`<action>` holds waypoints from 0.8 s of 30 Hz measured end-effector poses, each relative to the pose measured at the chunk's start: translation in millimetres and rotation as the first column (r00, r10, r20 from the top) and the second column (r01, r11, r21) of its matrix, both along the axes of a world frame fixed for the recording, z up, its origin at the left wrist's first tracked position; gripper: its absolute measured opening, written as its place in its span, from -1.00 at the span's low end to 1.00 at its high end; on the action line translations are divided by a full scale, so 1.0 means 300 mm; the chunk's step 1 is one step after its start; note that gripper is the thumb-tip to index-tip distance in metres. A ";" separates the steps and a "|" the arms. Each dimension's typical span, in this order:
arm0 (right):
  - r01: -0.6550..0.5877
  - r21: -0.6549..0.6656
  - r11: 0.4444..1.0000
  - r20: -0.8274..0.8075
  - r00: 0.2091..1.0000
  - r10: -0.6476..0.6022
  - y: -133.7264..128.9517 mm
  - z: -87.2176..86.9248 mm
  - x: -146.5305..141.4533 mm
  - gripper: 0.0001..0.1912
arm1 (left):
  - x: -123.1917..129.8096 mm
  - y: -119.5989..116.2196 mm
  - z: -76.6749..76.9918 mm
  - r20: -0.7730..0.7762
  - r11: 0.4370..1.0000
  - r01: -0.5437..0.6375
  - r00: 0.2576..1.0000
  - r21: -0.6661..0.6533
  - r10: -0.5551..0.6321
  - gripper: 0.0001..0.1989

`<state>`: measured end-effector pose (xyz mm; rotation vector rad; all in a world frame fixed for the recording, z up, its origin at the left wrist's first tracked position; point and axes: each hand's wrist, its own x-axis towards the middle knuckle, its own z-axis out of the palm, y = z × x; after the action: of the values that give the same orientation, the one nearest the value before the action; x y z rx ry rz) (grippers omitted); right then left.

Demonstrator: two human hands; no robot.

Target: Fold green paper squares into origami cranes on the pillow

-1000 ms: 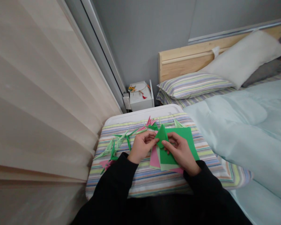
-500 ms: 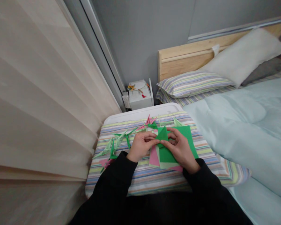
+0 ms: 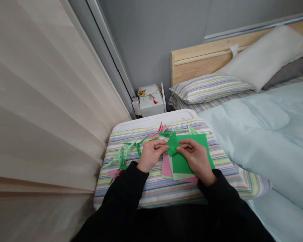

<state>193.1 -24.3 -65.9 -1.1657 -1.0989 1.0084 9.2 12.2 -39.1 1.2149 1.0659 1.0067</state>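
A folded piece of green origami paper point(image 3: 172, 144) is held up between both hands. My left hand point(image 3: 153, 154) pinches its left edge with thumb and fingers. On the opposite edge, my right hand point(image 3: 195, 157) grips it the same way, its palm over a stack of square paper. The top sheet point(image 3: 183, 164) of that stack is green, with pink point(image 3: 167, 168) and pale green sheets sticking out beneath. Folded paper cranes in green point(image 3: 122, 160), pale green point(image 3: 129, 150) and pink point(image 3: 162, 129) lie left of and beyond my hands.
A striped cloth point(image 3: 151, 193) covers the white table point(image 3: 141, 124). Farther back stands a white cabinet point(image 3: 151, 107) with small items on top. To the right is a bed with a pale blue quilt point(image 3: 255, 117); a beige curtain point(image 3: 53, 101) hangs at the left.
The folded green paper has been spread wider and now shows a broader face. My hands have moved slightly apart, both still pinching its edges.
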 end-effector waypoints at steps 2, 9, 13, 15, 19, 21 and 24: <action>0.001 0.023 1.000 0.044 0.999 -0.002 -0.004 0.006 0.003 -0.69 | -0.003 -0.002 0.001 0.025 0.997 0.060 0.998 -0.041 -0.059 -0.61; -0.132 0.152 0.980 0.242 0.966 0.092 -0.029 0.059 0.004 -0.86 | 0.004 -0.015 0.054 -0.083 0.985 0.115 0.991 0.131 -0.105 -0.62; -0.185 0.174 0.967 0.293 0.948 0.128 -0.033 0.076 0.003 -0.85 | 0.007 -0.023 0.060 -0.041 0.981 0.184 0.982 0.057 -0.182 -0.58; -0.174 0.187 0.967 0.286 0.951 0.116 -0.032 0.077 0.006 -0.85 | 0.009 -0.030 0.055 -0.014 0.965 0.262 0.965 -0.007 -0.262 -0.55; -0.164 0.188 0.968 0.231 0.966 0.119 -0.033 0.070 0.011 -0.90 | 0.012 -0.035 0.049 0.018 0.959 0.281 0.960 -0.029 -0.281 -0.53; -0.162 0.178 0.971 0.230 0.966 0.119 -0.034 0.067 0.012 -0.89 | 0.012 -0.032 0.053 0.036 0.977 0.214 0.976 0.016 -0.214 -0.54; -0.164 0.182 0.969 0.234 0.965 0.120 -0.035 0.069 0.010 -0.87 | 0.011 -0.029 0.062 0.056 0.986 0.158 0.985 0.060 -0.162 -0.55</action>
<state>196.1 -34.8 -45.3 -1.0642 -1.4456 0.8675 12.6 3.4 -20.5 1.2853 0.8834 0.9476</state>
